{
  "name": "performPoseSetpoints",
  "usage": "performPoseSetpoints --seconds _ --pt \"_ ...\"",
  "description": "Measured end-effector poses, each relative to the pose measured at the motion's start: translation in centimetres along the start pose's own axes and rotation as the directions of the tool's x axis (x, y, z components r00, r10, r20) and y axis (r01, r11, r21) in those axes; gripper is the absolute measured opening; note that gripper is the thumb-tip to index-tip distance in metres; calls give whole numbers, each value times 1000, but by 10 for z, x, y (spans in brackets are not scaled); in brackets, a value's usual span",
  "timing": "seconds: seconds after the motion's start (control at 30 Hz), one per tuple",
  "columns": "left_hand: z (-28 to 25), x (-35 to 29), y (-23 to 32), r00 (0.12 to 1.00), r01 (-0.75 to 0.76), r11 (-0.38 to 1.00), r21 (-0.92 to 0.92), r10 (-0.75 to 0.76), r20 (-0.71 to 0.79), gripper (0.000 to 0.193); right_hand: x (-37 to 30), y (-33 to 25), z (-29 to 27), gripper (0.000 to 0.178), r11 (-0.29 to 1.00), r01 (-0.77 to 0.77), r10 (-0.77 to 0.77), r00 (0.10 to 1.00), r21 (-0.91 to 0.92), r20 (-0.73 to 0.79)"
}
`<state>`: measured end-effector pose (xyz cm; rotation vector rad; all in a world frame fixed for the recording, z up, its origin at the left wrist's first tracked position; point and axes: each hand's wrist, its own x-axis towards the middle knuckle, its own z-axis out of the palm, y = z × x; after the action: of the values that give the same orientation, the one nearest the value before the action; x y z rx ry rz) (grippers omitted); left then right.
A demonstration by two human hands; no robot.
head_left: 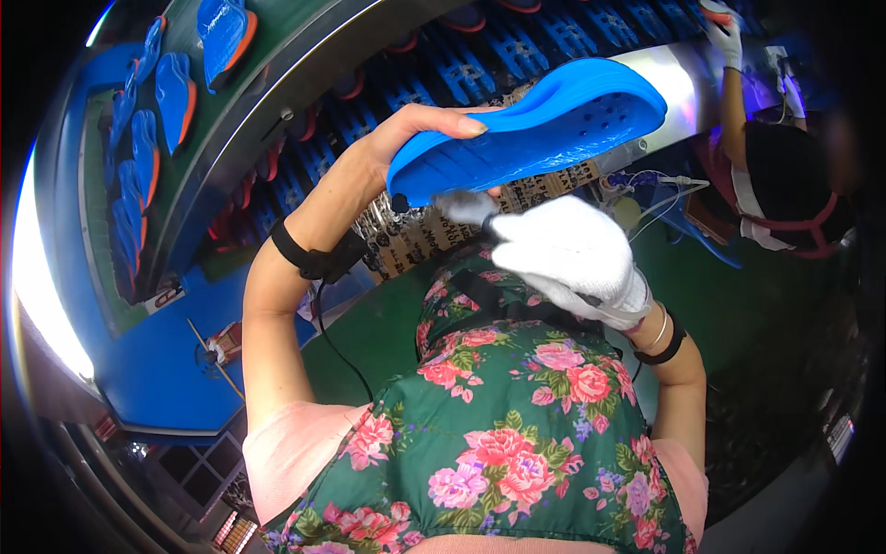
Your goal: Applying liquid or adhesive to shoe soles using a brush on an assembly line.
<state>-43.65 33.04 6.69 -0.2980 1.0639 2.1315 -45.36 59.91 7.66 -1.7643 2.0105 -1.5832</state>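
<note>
A blue foam clog is held up in front of me, tilted so that its opening and wet-looking, shiny inside show. My bare left hand grips its heel end, thumb over the upper rim. A small black piece sits at the clog's heel corner. My right hand, in a white knitted glove, is closed round the handle of a small brush. The brush's greyish bristles, blurred, are at the clog's lower rim near the heel; I cannot tell whether they touch it. Most of the handle is hidden by the glove.
Blue pieces with orange edges lie on a green belt at the left, beside a curved metal rail. Behind the clog are rows of blue parts and printed brown paper. A co-worker's gloved hand is at the far right.
</note>
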Motion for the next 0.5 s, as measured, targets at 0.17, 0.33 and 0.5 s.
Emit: performPoseSetpoints --seconds 0.17,0.33,0.5 --pt "-13 5 -9 997 -27 998 -61 32 69 86 -5 1 11 32 1000 2 -1 995 -12 96" --pt "-27 4 -20 976 -122 966 -226 158 147 91 8 1 1 29 975 -126 143 986 185 -83" --pt "-39 25 -34 898 -276 880 -386 380 224 97 13 -1 9 28 885 -248 261 965 395 21"
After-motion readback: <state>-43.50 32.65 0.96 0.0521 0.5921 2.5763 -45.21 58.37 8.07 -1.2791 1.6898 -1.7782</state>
